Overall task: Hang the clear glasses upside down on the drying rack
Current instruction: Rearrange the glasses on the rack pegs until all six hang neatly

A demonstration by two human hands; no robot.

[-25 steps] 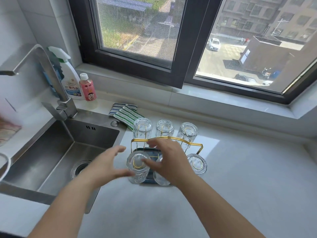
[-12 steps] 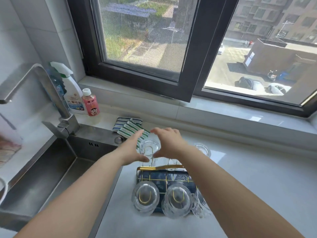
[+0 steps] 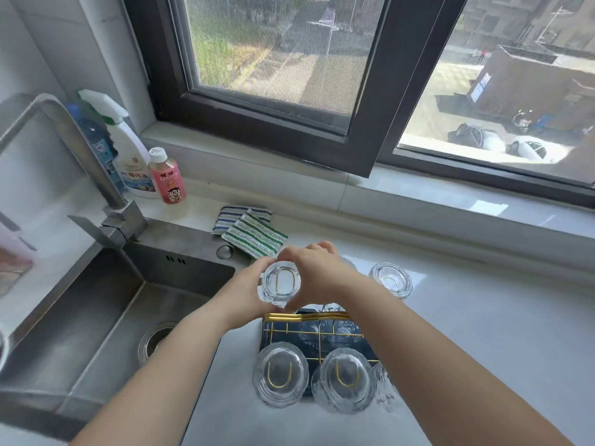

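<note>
A gold wire drying rack (image 3: 306, 317) on a dark tray (image 3: 283, 336) stands on the white counter right of the sink. Clear glasses hang upside down on its prongs: two in the near row (image 3: 280, 373) (image 3: 344, 378), a third mostly behind my right forearm, and one at the far right (image 3: 390, 280). At the far left prong, an upturned glass (image 3: 280, 282) sits between both hands. My left hand (image 3: 246, 292) cups its left side and my right hand (image 3: 317, 273) wraps its right side. The far middle glass is hidden under my right hand.
A steel sink (image 3: 96, 317) with a tap (image 3: 64, 130) lies to the left. A spray bottle (image 3: 128, 156) and a small pink bottle (image 3: 167, 177) stand behind it. Striped cloths (image 3: 251, 230) lie just beyond the rack. A window sill (image 3: 418, 194) runs along the back.
Both hands moved from the near row to the far left glass and closed around it. The view now looks down on the rack from closer above.
</note>
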